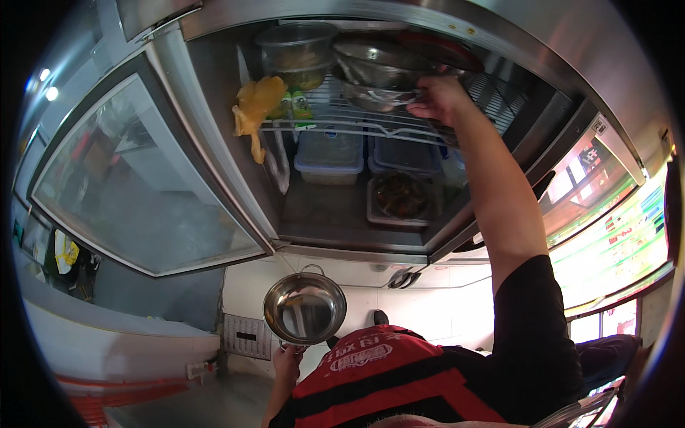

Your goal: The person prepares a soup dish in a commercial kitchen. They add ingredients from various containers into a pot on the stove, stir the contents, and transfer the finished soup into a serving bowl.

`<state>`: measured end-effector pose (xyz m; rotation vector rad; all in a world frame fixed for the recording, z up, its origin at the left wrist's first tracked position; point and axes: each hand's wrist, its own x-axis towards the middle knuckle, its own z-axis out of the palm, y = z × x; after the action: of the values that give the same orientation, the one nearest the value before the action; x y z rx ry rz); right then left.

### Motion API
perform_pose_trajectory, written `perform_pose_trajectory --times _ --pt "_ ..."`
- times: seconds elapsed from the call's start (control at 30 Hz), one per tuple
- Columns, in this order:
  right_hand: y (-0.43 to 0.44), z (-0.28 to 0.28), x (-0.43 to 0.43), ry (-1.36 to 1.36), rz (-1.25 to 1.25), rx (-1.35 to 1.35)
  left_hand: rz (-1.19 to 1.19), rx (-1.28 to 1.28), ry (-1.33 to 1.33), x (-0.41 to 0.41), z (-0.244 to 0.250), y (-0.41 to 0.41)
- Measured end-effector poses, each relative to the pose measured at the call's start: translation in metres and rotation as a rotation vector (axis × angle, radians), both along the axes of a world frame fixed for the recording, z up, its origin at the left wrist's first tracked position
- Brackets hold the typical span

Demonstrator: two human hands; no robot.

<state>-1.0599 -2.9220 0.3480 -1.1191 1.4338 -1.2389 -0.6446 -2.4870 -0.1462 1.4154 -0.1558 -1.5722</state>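
My left hand [288,359] grips the near handle of an empty stainless steel two-handled pan [305,308], held low over the tiled floor. Up at the wire shelf [332,127] of an open refrigerator, my right hand [440,98] is at the right side of stacked metal pans [377,67], its fingers at their edge. Whether those fingers are closed on a pan is unclear. A dark red round lid or pan [447,51] lies behind my right wrist. Left of the stack are clear round plastic tubs [297,51] and a knotted yellow plastic bag [258,107].
The refrigerator's glass door [144,176] stands open at the left. Lidded plastic boxes [329,155] and a covered dish of dark food [402,195] are on the lower level. A floor drain grate [247,337] lies left of the pan. Bright display panels stand at the right.
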Motion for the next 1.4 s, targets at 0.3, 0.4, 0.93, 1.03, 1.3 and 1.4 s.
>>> perform_pose_trajectory --times 0.3,0.4,0.93,1.03,1.3,1.4 --pt "0.114 -0.055 -0.009 -0.112 0.19 -0.394 -0.087 -0.037 -0.138 0.022 -0.013 0.035" --pt "0.191 -0.167 -0.008 -0.092 0.188 -0.016 0.064 0.05 -0.003 0.008 0.014 0.022" --pt "0.135 -0.342 -0.047 -0.308 -0.253 0.18 -0.126 -0.218 -0.265 0.037 -0.02 0.022" --pt "0.169 -0.283 -0.041 -0.408 -0.092 0.218 -0.098 -0.208 -0.242 0.03 0.003 0.022" --pt "0.198 -0.105 -0.032 -0.831 0.229 0.027 -0.124 -0.235 -0.223 0.063 -0.039 0.033" --pt "0.179 -0.051 -0.038 -0.776 0.071 -0.095 -0.105 -0.213 -0.111 0.07 -0.037 0.037"
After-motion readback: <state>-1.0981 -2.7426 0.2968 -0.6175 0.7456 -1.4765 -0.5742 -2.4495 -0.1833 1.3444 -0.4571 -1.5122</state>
